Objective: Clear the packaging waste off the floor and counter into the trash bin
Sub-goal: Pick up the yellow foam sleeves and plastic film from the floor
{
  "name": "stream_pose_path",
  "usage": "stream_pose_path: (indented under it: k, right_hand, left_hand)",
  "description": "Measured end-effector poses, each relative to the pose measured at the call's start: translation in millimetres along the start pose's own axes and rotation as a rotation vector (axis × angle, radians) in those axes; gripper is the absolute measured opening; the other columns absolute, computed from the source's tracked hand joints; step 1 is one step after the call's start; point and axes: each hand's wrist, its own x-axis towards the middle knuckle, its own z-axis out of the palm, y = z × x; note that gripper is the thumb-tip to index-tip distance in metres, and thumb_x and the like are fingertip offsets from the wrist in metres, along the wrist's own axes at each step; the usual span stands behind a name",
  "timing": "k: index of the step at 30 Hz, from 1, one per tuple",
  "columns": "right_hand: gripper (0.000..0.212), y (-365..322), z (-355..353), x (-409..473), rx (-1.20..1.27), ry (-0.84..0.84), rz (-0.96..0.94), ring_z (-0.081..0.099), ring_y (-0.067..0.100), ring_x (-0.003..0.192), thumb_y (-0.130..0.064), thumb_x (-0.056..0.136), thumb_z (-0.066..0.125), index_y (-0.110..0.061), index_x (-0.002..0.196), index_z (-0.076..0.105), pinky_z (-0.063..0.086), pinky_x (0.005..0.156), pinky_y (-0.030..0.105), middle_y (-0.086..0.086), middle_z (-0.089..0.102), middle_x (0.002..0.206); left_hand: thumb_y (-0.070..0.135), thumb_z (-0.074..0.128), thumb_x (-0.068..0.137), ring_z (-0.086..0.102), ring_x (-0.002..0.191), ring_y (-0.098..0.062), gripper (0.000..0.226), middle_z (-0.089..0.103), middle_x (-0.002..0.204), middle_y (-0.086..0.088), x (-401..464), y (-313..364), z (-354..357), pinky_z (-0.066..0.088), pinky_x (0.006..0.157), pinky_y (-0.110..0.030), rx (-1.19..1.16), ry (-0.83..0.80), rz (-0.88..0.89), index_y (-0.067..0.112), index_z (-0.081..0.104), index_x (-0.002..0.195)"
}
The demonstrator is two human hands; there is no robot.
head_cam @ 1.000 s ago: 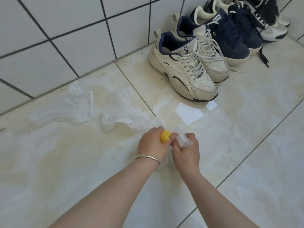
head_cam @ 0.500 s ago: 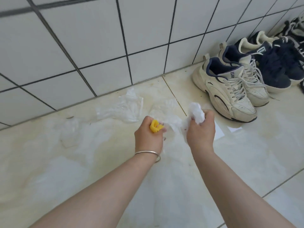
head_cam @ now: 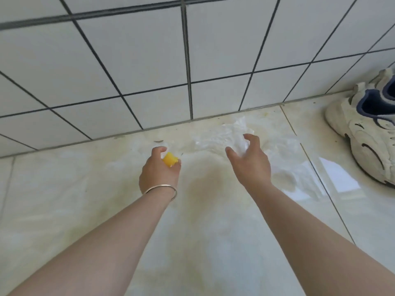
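Fingers (head_cam: 159, 151) of the left hand (head_cam: 159, 175) curl round a small yellow piece (head_cam: 170, 159), which shows between thumb and forefinger; a thin metal bangle (head_cam: 160, 188) circles that wrist. Across from it, the right hand (head_cam: 249, 165) reaches forward with its thumb and fingers spread and bent like a claw, holding nothing that can be made out, poised just over a sheet of clear crumpled plastic wrap (head_cam: 215, 136). Whether the fingertips touch the film cannot be told, since it is nearly see-through and blurred. That wrap lies on the floor (head_cam: 203, 242) close to the foot of the wall (head_cam: 149, 60), between the two hands and a little beyond them. More pale film (head_cam: 284, 180) seems to lie on the tile just right of the right wrist. Glossy cream floor tiles meet white wall tiles with dark grout. At the right edge a white sneaker (head_cam: 363, 135) with a navy collar stands on the floor near the wall, well apart from the hands, with a bright window reflection (head_cam: 337, 178) on the tile beside it.
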Motion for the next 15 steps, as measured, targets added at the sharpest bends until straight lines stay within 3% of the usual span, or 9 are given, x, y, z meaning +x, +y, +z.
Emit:
stream_pose_path:
  k: [2, 5, 8, 10, 15]
  right_hand:
    - [0.057, -6.8, 14.3, 12.9, -0.113, -0.006, -0.024, 0.060, 0.028, 0.106, -0.041, 0.087, 0.054, -0.028, 0.137, 0.031, 0.044, 0.080, 0.033, 0.005, 0.060, 0.125]
    - [0.060, -12.4, 29.2, 28.7, -0.263, -0.033, -0.016, 0.060, 0.029, 0.105, -0.041, 0.090, 0.050, -0.031, 0.142, 0.023, 0.040, 0.075, 0.031, 0.004, 0.060, 0.123]
    - [0.065, -12.3, 43.2, 42.1, -0.391, -0.096, -0.019, 0.060, 0.030, 0.101, -0.045, 0.092, 0.044, -0.034, 0.147, 0.011, 0.038, 0.070, 0.030, 0.006, 0.060, 0.119]
    - [0.065, -8.3, 52.2, 50.4, -0.447, -0.140, -0.009, 0.060, 0.029, 0.105, -0.048, 0.093, 0.040, -0.034, 0.148, 0.008, 0.039, 0.070, 0.031, 0.006, 0.056, 0.126]
    - [0.055, 6.3, 64.8, 47.7, -0.472, -0.193, 0.037, 0.054, 0.031, 0.113, -0.048, 0.094, 0.038, -0.031, 0.143, 0.021, 0.037, 0.075, 0.033, 0.007, 0.048, 0.129]
  left_hand:
    - [0.043, 0.061, 0.082, 0.060, 0.102, -0.031, 0.060, 0.047, 0.126, -0.009, 21.1, -12.7, -2.2, 0.043, 0.081, -0.033, 0.088, -0.053, 0.000, 0.037, 0.035, 0.136]
    - [0.047, 0.061, 0.082, 0.062, 0.091, -0.028, 0.071, 0.033, 0.130, -0.008, 42.8, -17.1, 1.8, 0.042, 0.076, -0.030, 0.171, -0.128, 0.010, 0.042, 0.023, 0.142]
    - [0.045, 0.062, 0.081, 0.058, 0.084, -0.026, 0.069, 0.027, 0.132, -0.005, 54.6, -20.4, 9.3, 0.044, 0.076, -0.031, 0.236, -0.136, 0.067, 0.042, 0.026, 0.141]
    - [0.044, 0.062, 0.081, 0.058, 0.096, -0.028, 0.065, 0.025, 0.135, -0.003, 59.5, -28.2, 14.0, 0.045, 0.080, -0.033, 0.282, -0.146, 0.089, 0.041, 0.031, 0.139]
    - [0.034, 0.064, 0.083, 0.047, 0.109, -0.033, 0.046, 0.032, 0.132, -0.007, 56.4, -40.9, 23.0, 0.044, 0.088, -0.037, 0.244, -0.076, 0.145, 0.024, 0.047, 0.124]
